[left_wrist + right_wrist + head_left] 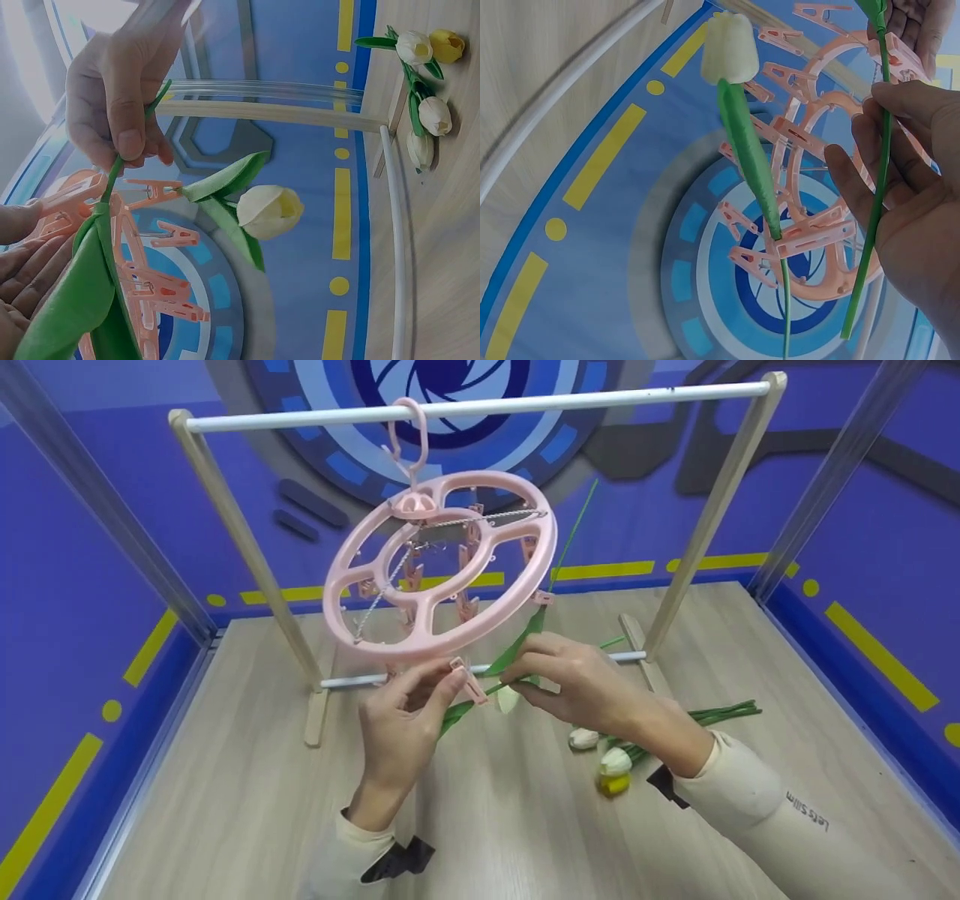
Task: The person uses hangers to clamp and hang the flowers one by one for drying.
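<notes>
Under the near edge of the pink hanger (424, 619), the left hand (397, 716) pinches a clip (472, 684), presumably to open it; the right hand (581, 675) pinches a stem (866, 259), apparently for alignment.

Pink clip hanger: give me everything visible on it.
Pink, plastic-looking clip hanger: outer and inner rings joined by spokes, with pale twisted cords and clothespins below. Its hook loops over the white rail; the frame hangs tilted. One rim clothespin clamps a white tulip, bloom down; the left grip pinches another.
</notes>
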{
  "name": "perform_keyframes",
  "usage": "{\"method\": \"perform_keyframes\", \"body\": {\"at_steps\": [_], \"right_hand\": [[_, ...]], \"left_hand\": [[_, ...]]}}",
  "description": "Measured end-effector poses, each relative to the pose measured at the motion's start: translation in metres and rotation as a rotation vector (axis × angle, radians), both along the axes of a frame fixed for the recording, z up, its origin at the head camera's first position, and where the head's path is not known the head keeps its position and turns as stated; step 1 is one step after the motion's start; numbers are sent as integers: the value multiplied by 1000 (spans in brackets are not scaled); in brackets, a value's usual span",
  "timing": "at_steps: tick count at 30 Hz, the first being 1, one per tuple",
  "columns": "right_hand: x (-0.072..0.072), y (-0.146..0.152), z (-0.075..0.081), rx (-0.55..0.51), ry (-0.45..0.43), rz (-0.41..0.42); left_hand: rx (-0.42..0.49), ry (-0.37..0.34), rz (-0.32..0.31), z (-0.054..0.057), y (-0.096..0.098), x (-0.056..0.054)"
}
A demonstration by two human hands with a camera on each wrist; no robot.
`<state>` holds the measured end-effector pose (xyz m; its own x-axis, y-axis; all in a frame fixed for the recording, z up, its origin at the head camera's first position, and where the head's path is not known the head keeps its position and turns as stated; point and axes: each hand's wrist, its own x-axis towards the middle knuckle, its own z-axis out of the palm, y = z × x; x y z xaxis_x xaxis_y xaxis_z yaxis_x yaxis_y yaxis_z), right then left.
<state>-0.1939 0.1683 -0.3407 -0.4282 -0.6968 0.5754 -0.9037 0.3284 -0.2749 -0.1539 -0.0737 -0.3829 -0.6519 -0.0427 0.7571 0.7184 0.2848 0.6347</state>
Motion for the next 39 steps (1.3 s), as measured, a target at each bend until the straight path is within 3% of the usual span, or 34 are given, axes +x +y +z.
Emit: {"method": "perform_keyframes", "body": {"at_steps": [12, 23, 28, 34, 39], "right_hand": [[-1, 0, 1, -23, 16, 13], [0, 2, 2, -29, -11, 16], [0, 1, 2, -33, -14, 31], [-1, 5, 0, -47, 3, 51], [-4, 10, -1, -61, 38, 56]], "left_hand": [[33, -13, -17, 2, 1, 0], [38, -102, -23, 2, 1, 3], [39, -107, -26, 1, -1, 3], [14, -100, -10, -1, -7, 2], [11, -102, 40, -2, -17, 4]]}}
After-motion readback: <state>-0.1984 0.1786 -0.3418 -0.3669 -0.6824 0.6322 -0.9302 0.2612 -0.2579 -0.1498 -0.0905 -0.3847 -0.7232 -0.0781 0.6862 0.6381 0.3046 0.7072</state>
